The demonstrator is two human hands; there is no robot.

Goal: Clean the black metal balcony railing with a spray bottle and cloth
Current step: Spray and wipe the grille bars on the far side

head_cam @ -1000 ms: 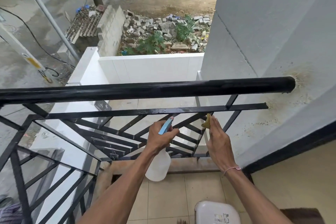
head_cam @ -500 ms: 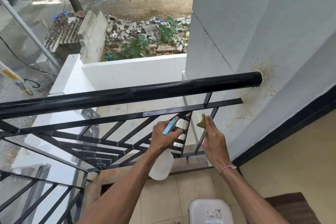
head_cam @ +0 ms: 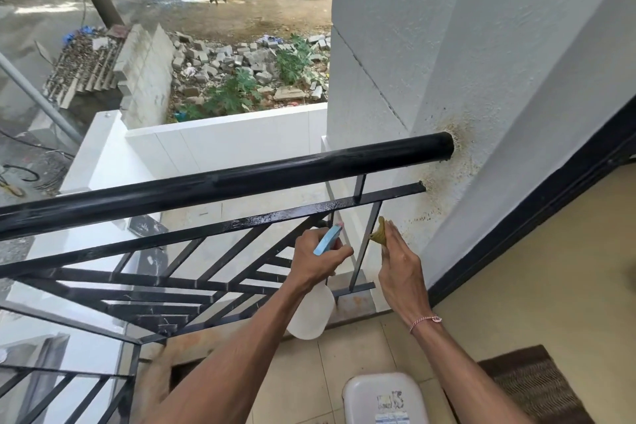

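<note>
Railing (head_cam: pixel 220 182), black, wet: left hand (head_cam: pixel 318 260) grips spray bottle (head_cam: pixel 311 315); right hand (head_cam: pixel 401 270) pinches cloth (head_cam: pixel 379 235) beside upright bar (head_cam: pixel 364 244).

textured white wall (head_cam: pixel 481 45) with black skirting (head_cam: pixel 537 227), beige floor tiles (head_cam: pixel 309 385), brown doormat (head_cam: pixel 537 385), sunlit rubble yard (head_cam: pixel 241 72) below.

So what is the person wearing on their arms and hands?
Nothing much. Both forearms are bare, with no sleeves in view and no gloves. The left hand has nothing on it. The right hand has a thin red-and-white string bracelet round its wrist.
</note>
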